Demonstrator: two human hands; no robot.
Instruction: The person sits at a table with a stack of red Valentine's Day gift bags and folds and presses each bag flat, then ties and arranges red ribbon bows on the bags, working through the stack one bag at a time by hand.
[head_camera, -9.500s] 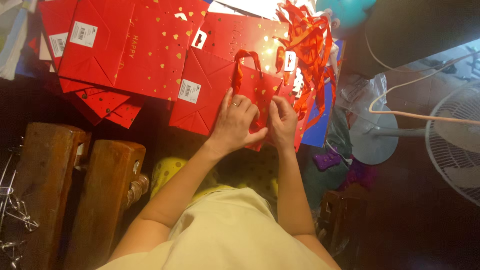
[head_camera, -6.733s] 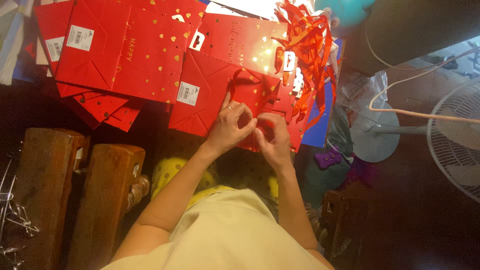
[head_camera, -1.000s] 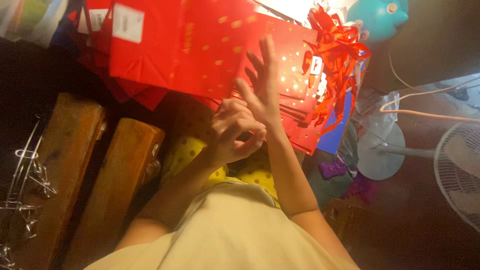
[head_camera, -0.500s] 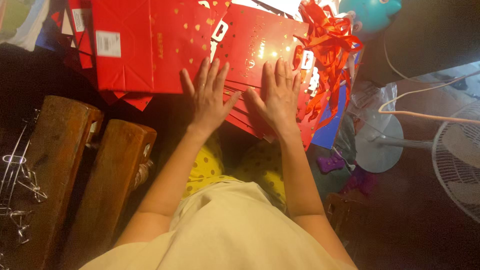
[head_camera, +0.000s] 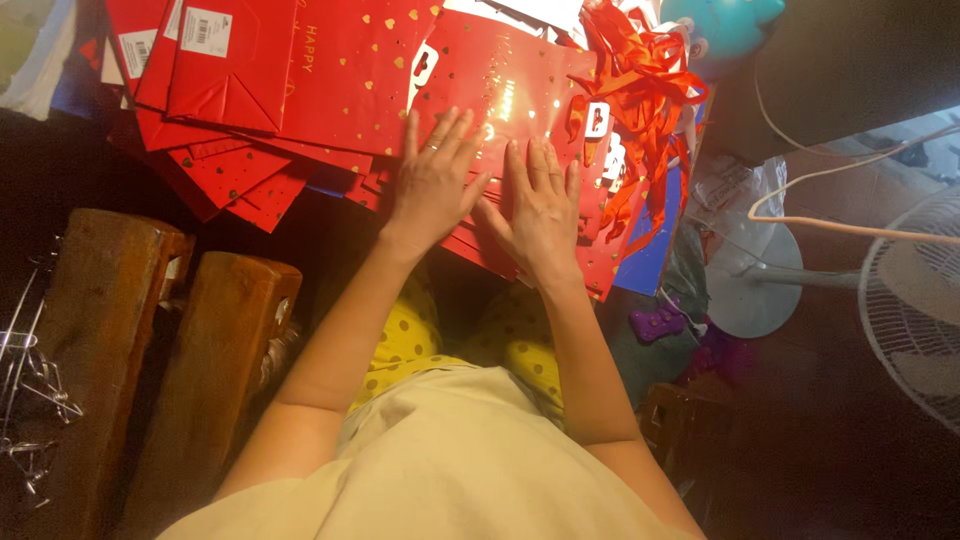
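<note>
Both hands lie flat, palms down, on a flattened red gift bag (head_camera: 500, 80) with small gold dots. The left hand (head_camera: 435, 180) rests with its fingers spread and straight, its grip open and holding nothing; a ring shows on one finger. The right hand (head_camera: 540, 210) lies just beside it, thumbs nearly touching, its grip open too and only pressing on the paper. The bag under them tops a low stack of like bags, whose lower edge juts out toward the person's lap.

To the left of that stack lies a second pile of red bags (head_camera: 250, 70), fanned out and overlapping, with white barcode labels at their upper corners. A bunch of red ribbon handles (head_camera: 645, 90) tangles at the right edge of the stack, just beside the right hand's fingertips. Under the ribbons a blue sheet (head_camera: 660, 240) shows.

Two wooden blocks (head_camera: 160, 350) stand at lower left, with wire clips (head_camera: 30, 370) beside them. A standing fan (head_camera: 910, 300) is at far right, well apart from the hands.
</note>
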